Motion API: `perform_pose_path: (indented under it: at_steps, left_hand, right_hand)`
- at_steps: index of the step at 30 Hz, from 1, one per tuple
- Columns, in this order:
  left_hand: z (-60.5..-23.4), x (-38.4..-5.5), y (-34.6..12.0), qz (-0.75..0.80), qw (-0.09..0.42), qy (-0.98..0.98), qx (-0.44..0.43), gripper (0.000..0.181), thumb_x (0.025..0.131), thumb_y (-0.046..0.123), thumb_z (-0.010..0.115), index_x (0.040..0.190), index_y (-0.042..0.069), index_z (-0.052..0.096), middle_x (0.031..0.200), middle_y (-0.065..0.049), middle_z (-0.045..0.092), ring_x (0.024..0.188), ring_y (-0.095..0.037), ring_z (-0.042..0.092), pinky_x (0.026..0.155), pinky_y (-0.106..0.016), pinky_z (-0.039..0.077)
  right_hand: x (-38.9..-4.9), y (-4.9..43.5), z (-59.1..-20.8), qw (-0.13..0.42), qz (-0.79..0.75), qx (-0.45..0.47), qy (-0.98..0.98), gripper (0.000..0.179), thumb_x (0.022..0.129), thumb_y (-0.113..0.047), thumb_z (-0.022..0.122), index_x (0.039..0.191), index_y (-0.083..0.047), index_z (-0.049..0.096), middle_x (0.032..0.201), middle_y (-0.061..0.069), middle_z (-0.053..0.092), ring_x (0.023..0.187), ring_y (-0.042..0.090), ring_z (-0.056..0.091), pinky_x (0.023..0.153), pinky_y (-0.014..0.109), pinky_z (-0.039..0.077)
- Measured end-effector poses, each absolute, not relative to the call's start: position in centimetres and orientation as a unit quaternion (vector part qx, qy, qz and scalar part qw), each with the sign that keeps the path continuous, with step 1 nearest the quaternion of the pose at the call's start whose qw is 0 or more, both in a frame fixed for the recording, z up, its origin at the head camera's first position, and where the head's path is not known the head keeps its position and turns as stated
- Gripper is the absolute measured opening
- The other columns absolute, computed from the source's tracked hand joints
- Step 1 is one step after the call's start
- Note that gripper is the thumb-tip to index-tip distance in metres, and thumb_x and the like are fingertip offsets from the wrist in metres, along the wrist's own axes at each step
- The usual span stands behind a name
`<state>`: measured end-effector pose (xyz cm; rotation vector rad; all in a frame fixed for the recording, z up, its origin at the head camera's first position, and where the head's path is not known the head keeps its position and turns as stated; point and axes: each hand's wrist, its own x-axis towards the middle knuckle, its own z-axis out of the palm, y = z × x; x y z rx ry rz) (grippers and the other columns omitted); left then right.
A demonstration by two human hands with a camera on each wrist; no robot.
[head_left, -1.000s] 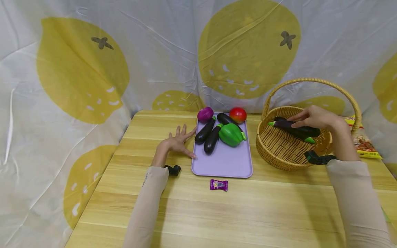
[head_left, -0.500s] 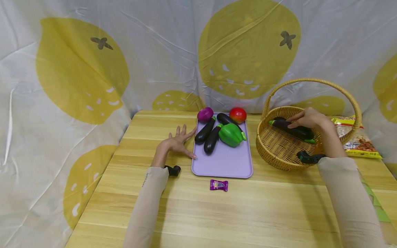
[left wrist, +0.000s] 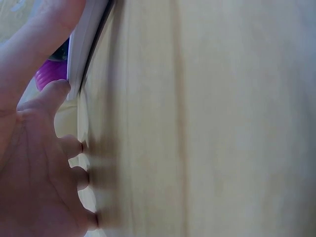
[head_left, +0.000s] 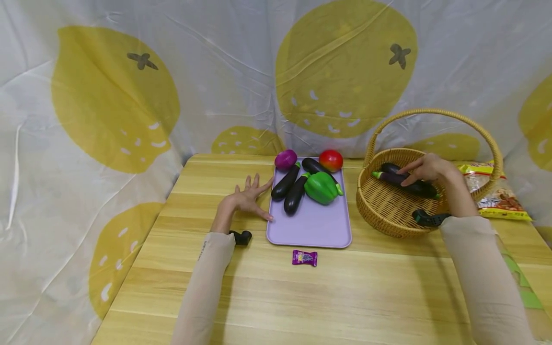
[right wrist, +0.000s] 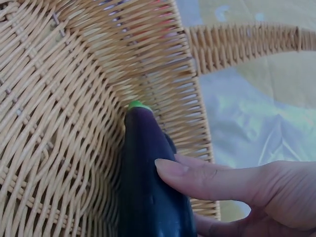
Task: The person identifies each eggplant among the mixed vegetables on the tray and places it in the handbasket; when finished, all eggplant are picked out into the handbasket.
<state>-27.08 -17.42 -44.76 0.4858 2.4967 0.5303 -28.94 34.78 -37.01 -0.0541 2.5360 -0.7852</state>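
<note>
Inside the wicker basket (head_left: 379,218), my right hand (head_left: 427,170) grips a dark purple eggplant (right wrist: 153,182), thumb on one side and fingers partly hidden behind. Its green tip points left in the head view. A second eggplant (head_left: 390,167) lies behind it, mostly covered. My left hand (head_left: 247,199) spreads its fingers on the table, with thumb and forefinger against the left edge of the lilac tray (head_left: 308,235). On the tray are several eggplants (head_left: 295,195), a green bell pepper (head_left: 321,188), a red round fruit (head_left: 331,160) and a purple onion (head_left: 285,159).
A small purple candy packet (head_left: 304,258) lies in front of the tray. The basket's tall handle (head_left: 435,111) arches over my right hand. A yellow-edged snack bag (head_left: 502,196) stands right of the basket. A lemon-print curtain (head_left: 233,72) hangs behind the table.
My right hand has moved left and slightly down with the eggplant, which now sits lower in the basket against the other one. My left hand has stayed at the tray.
</note>
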Motion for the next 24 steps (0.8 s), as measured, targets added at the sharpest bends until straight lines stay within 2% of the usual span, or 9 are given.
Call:
perform_pose_path:
  at_steps: [3,8,10,12,14,15,17,18,24]
  left_hand:
    - [-44.77,-27.07,-17.37,0.194,0.27,0.926,0.18,0.127,0.078,0.055,0.086,0.167,0.035,-0.002,0.169,-0.02,-0.028,0.155,-0.045,-0.03,0.12,-0.075,-0.017]
    - [-44.84,-27.12,-17.37,0.194,0.268,0.926,0.181,0.127,0.078,0.054,0.087,0.167,0.035,-0.002,0.17,-0.02,-0.027,0.155,-0.046,-0.03,0.12,-0.075,-0.017]
    - [-44.86,-27.13,-17.39,0.195,0.268,0.926,0.181,0.127,0.078,0.054,0.087,0.167,0.035,-0.002,0.17,-0.02,-0.027,0.155,-0.046,-0.03,0.12,-0.075,-0.017]
    - [-44.86,-27.12,-17.41,0.196,0.268,0.926,0.181,0.127,0.078,0.055,0.087,0.167,0.034,-0.002,0.17,-0.021,-0.027,0.155,-0.046,-0.029,0.12,-0.075,-0.017]
    - [-44.81,-27.08,-17.41,0.195,0.268,0.926,0.18,0.127,0.078,0.055,0.087,0.167,0.034,-0.002,0.17,-0.02,-0.027,0.155,-0.045,-0.029,0.12,-0.075,-0.017]
    - [-44.79,-27.05,-17.4,0.195,0.268,0.926,0.18,0.126,0.078,0.055,0.086,0.167,0.035,-0.002,0.17,-0.02,-0.027,0.155,-0.045,-0.03,0.12,-0.074,-0.017]
    - [-44.76,-27.02,-17.37,0.194,0.268,0.927,0.178,0.126,0.078,0.055,0.086,0.167,0.035,-0.001,0.17,-0.02,-0.027,0.155,-0.045,-0.03,0.12,-0.074,-0.017]
    - [-44.77,-27.02,-17.37,0.194,0.268,0.927,0.178,0.126,0.079,0.055,0.086,0.167,0.035,-0.001,0.17,-0.02,-0.027,0.155,-0.044,-0.03,0.12,-0.074,-0.017]
    - [-44.85,-27.06,-17.35,0.19,0.266,0.928,0.178,0.125,0.079,0.054,0.086,0.166,0.036,-0.002,0.17,-0.019,-0.028,0.155,-0.044,-0.03,0.12,-0.073,-0.018]
  right_hand:
    - [-28.86,34.89,-37.24,0.244,-0.3,-0.017,0.922,0.053,0.084,-0.022,0.086,0.13,-0.002,0.07,0.082,-0.003,0.077,0.045,0.004,0.025,0.047,0.024,0.034]
    - [-28.56,34.69,-37.58,0.247,-0.342,0.013,0.907,0.045,0.084,-0.015,0.087,0.124,-0.001,0.074,0.077,0.001,0.078,0.045,0.003,0.023,0.047,0.024,0.032]
    - [-28.4,34.57,-37.7,0.246,-0.351,0.024,0.903,0.042,0.083,-0.013,0.087,0.122,-0.001,0.075,0.099,0.016,0.079,0.048,0.005,0.025,0.049,0.026,0.034]
    - [-28.27,34.51,-37.78,0.245,-0.343,0.027,0.906,0.041,0.083,-0.014,0.088,0.12,-0.003,0.077,0.132,0.028,0.066,0.058,0.01,0.043,0.055,0.027,0.044]
    - [-28.15,34.54,-37.85,0.247,-0.335,0.028,0.909,0.041,0.083,-0.014,0.087,0.121,-0.004,0.077,0.153,0.036,0.043,0.082,0.024,0.06,0.066,0.031,0.055]
    - [-28.11,34.56,-37.87,0.248,-0.33,0.026,0.91,0.041,0.084,-0.015,0.087,0.122,-0.004,0.076,0.157,0.038,0.034,0.098,0.033,0.061,0.074,0.035,0.058]
    - [-28.08,34.61,-37.91,0.25,-0.326,0.025,0.912,0.042,0.085,-0.015,0.086,0.124,-0.004,0.075,0.159,0.039,0.03,0.126,0.047,0.052,0.086,0.042,0.061]
    - [-28.09,34.62,-37.91,0.251,-0.326,0.025,0.911,0.042,0.085,-0.015,0.086,0.124,-0.004,0.075,0.159,0.039,0.029,0.133,0.052,0.046,0.089,0.046,0.061]
    - [-27.99,34.61,-37.81,0.254,-0.323,0.024,0.911,0.043,0.086,-0.017,0.086,0.126,-0.004,0.074,0.159,0.039,0.028,0.134,0.051,0.045,0.087,0.044,0.06]
